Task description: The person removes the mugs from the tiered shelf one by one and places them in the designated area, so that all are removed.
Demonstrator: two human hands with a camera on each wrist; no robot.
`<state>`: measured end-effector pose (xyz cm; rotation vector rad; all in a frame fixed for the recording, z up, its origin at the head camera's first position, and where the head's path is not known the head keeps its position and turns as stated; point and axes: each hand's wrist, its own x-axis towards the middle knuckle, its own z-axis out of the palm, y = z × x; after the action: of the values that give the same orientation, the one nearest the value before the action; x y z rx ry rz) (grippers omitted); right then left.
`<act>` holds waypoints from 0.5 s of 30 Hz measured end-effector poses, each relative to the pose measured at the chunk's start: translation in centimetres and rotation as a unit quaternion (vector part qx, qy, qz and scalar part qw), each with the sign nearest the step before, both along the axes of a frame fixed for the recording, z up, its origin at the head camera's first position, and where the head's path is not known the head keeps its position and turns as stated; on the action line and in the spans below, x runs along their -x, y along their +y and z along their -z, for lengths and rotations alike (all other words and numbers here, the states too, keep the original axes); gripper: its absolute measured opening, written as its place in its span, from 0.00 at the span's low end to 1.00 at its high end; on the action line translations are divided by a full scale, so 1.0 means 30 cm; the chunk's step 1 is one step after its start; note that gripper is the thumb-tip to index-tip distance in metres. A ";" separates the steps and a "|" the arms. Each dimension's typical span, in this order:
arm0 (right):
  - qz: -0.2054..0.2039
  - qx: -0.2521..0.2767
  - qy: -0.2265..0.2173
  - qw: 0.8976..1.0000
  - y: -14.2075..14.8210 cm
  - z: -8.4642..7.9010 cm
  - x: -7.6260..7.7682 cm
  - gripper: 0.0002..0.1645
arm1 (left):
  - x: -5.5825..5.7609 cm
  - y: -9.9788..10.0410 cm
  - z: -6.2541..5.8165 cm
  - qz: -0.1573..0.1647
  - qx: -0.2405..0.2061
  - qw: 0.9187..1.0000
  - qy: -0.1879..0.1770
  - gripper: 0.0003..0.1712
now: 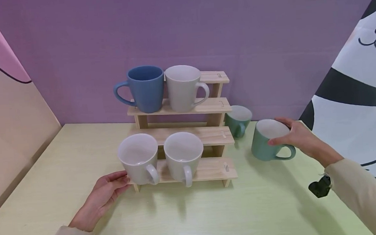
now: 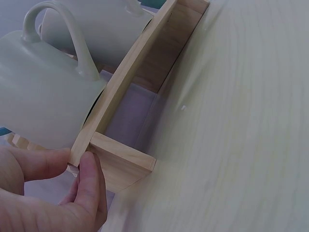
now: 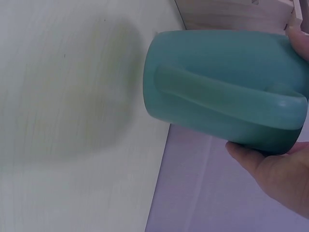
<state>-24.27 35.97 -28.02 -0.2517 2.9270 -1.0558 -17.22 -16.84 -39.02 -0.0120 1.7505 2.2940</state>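
Observation:
My left hand (image 1: 106, 196) pinches the left end of the lowest board of a wooden tiered rack (image 1: 214, 168), thumb above and fingers below in the left wrist view. Two white mugs, a left one (image 1: 137, 157) and a right one (image 1: 183, 156), stand on that board with handles toward me. My right hand (image 1: 302, 138) grips a green mug (image 1: 264, 145) near its rim, to the right of the rack. In the right wrist view its base hangs over the table, with a shadow below. Its handle points right in the head view.
Higher on the rack stand a blue mug (image 1: 147, 91), handle left, and a white mug (image 1: 183, 88), handle right. Another green mug (image 1: 239, 121) stands on the table (image 1: 195, 219) behind the rack's right side. A purple backdrop (image 1: 268, 46) rises behind.

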 end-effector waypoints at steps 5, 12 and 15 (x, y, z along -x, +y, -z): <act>0.008 0.017 -0.015 1.000 0.008 0.002 0.018 0.51 | 0.001 0.001 -0.001 0.001 -0.001 1.000 0.002 0.24; 0.015 0.036 -0.026 0.999 0.016 0.001 0.044 0.53 | 0.001 -0.002 0.000 0.001 -0.010 1.000 0.002 0.17; 0.021 0.039 -0.027 0.999 0.022 0.001 0.056 0.54 | 0.000 -0.003 0.000 0.004 -0.011 1.000 0.004 0.16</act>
<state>-25.96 36.63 -28.06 -0.1607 2.8603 -1.1637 -17.23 -16.93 -39.01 0.0073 1.7265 2.3103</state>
